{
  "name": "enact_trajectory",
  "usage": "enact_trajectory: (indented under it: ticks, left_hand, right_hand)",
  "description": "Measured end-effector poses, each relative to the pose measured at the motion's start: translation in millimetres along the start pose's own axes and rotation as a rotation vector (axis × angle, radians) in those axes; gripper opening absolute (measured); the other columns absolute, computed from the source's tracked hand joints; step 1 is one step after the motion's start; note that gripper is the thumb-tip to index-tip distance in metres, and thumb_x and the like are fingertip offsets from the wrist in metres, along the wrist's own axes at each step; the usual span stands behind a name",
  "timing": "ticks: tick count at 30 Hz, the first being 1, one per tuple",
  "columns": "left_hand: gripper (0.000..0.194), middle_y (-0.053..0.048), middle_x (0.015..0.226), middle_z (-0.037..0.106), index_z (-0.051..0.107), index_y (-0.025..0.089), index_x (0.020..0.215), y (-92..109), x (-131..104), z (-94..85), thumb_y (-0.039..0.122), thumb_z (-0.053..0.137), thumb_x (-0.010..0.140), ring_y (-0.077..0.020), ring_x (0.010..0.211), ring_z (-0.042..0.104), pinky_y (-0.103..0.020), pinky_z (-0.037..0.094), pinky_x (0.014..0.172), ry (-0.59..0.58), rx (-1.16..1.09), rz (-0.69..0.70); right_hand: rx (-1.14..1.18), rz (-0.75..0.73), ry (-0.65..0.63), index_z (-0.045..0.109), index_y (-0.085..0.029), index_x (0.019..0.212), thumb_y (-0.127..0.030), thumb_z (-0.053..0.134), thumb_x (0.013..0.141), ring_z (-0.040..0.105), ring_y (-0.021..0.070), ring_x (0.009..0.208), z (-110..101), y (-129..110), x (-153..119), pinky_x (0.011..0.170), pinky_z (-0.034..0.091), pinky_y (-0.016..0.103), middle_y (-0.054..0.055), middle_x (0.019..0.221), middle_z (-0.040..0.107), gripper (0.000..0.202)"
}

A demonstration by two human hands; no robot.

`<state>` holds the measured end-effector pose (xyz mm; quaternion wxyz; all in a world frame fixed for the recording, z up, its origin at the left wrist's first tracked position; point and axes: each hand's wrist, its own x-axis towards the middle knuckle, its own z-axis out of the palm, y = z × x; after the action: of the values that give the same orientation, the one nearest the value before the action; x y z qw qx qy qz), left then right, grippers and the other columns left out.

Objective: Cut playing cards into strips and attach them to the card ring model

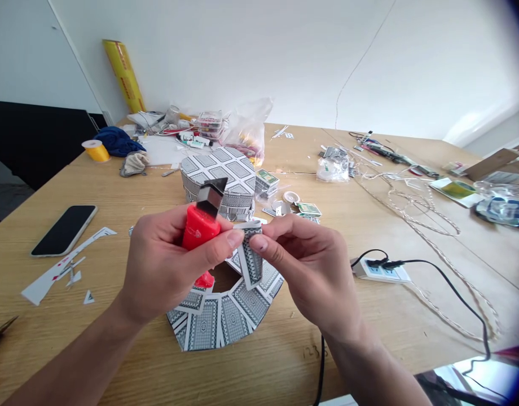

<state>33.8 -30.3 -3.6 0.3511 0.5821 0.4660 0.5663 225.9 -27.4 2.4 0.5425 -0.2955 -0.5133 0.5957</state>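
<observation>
My left hand (pixel 162 259) is closed around a red utility knife (pixel 202 225), its dark blade pointing up. The thumb of that hand also presses against a folded playing card (pixel 251 256). My right hand (pixel 314 265) pinches the same card from the other side, thumb in front. The card has a grey patterned back and a looped fold at its top. Just below and behind it lies a ring of overlapping playing cards (pixel 225 318) on the table. Beyond my hands stands a rounded box covered in the same cards (pixel 219 169).
A phone (pixel 65 230) and paper offcuts (pixel 67 265) lie at left. Card packs (pixel 267 181) and a tape roll (pixel 290 197) sit behind my right hand. A power strip (pixel 382 270) with black plugs and twisted cords is at right. A plastic bag (pixel 249 132) stands at the back.
</observation>
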Motion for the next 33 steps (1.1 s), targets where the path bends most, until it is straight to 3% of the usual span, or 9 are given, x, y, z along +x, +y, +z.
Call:
enact_trajectory:
  ticks: [4, 10, 16, 26, 33]
  left_hand:
    - [0.010, 0.002, 0.069, 0.074, 0.083, 0.027, 0.080, 0, 0, 0.7, 0.033, 0.090, 0.085, -0.0120, 0.056, 0.064, -0.022, 0.054, 0.050, 0.017, 0.000, 0.017]
    - [0.014, 0.002, 0.066, 0.071, 0.082, 0.025, 0.079, -2, 6, -3.7, 0.033, 0.089, 0.087, -0.0124, 0.054, 0.064, -0.023, 0.053, 0.046, 0.035, -0.076, 0.005]
    - [0.012, 0.001, 0.066, 0.071, 0.083, 0.026, 0.083, -4, 11, -7.3, 0.034, 0.090, 0.089, -0.0113, 0.052, 0.063, -0.021, 0.053, 0.045, 0.028, -0.151, 0.036]
    - [0.013, 0.003, 0.065, 0.070, 0.082, 0.024, 0.084, -7, 10, -6.0, 0.034, 0.090, 0.088, -0.0110, 0.051, 0.062, -0.022, 0.051, 0.042, 0.057, -0.097, 0.032]
    - [0.014, 0.003, 0.064, 0.070, 0.083, 0.025, 0.079, 2, 9, -2.6, 0.034, 0.092, 0.085, -0.0110, 0.052, 0.063, -0.022, 0.052, 0.045, 0.145, -0.087, -0.010]
  right_hand:
    - [0.006, 0.010, 0.025, 0.085, -0.023, 0.086, -0.007, 0.093, 0.082, 0.070, 0.0043, 0.067, 1, 1, 2, 0.062, 0.057, 0.010, -0.004, 0.079, 0.081, 0.018]
    - [-0.006, 0.118, -0.099, 0.087, -0.023, 0.096, -0.009, 0.093, 0.082, 0.073, 0.0055, 0.073, -1, -10, 4, 0.069, 0.060, 0.011, -0.003, 0.086, 0.082, 0.021]
    - [-0.032, 0.190, -0.085, 0.084, -0.019, 0.089, -0.012, 0.092, 0.084, 0.071, 0.0061, 0.067, 3, -14, 0, 0.060, 0.059, 0.010, -0.002, 0.080, 0.078, 0.011]
    - [-0.139, 0.110, -0.090, 0.076, -0.016, 0.084, -0.013, 0.090, 0.087, 0.069, 0.0061, 0.064, 0, -4, -3, 0.059, 0.058, 0.011, -0.004, 0.073, 0.071, 0.014]
    - [-0.062, 0.195, -0.122, 0.081, -0.018, 0.087, -0.029, 0.090, 0.090, 0.072, 0.0105, 0.068, 2, -5, 6, 0.059, 0.062, 0.018, 0.000, 0.078, 0.077, 0.014]
